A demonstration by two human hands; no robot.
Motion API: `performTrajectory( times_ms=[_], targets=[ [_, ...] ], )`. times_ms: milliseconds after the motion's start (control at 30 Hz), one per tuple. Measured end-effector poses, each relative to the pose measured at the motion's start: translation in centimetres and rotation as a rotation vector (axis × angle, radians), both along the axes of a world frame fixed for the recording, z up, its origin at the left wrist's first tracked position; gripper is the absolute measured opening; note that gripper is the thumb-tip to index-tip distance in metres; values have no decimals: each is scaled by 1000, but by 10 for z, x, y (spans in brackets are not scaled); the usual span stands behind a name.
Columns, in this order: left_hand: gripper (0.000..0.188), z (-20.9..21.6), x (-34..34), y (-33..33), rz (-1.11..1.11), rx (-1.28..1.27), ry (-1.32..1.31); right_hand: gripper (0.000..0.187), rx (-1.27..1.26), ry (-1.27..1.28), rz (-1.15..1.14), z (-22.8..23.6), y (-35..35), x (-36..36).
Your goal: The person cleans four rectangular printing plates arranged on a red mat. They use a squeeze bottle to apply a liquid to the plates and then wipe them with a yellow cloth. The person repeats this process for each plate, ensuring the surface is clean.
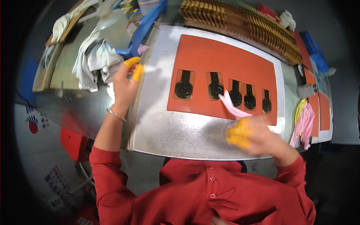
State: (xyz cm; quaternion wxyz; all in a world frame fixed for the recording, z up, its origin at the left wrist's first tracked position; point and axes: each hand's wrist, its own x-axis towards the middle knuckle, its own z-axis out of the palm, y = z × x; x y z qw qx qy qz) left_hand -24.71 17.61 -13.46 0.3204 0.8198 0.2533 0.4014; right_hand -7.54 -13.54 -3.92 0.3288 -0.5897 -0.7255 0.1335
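My right hand (253,135), with yellow finger cots on its fingers, is closed on a strip of pink cloth (233,108). The far tip of the cloth reaches up to one of several flat black watch-shaped pieces (215,89) on small brownish rectangular plates. These pieces lie in a row on an orange-red sheet (225,52). At the left edge of the metal work surface (168,131) is my left hand (126,80), also wearing yellow finger cots. Its fingers are apart and nothing shows between them.
White rags (95,62) and a cloudy plastic bottle (114,30) stand beyond my left hand, by a blue tray (150,22). A long rack of brown plates (240,26) runs along the back. Pink cloth (305,122) and a grey cylinder (307,90) lie at right.
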Motion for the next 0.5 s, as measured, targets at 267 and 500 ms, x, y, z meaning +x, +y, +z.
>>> performTrajectory(
  times_ms=[267, 500],
  targets=[
    [100, 24, 110, -117, -533, 292, 570, 5, -60, 819, -697, 4, -88, 68],
    [88, 30, 112, -125, -593, 320, 680, 5, -129, 976, -636, -31, -89, 83]
  ],
)
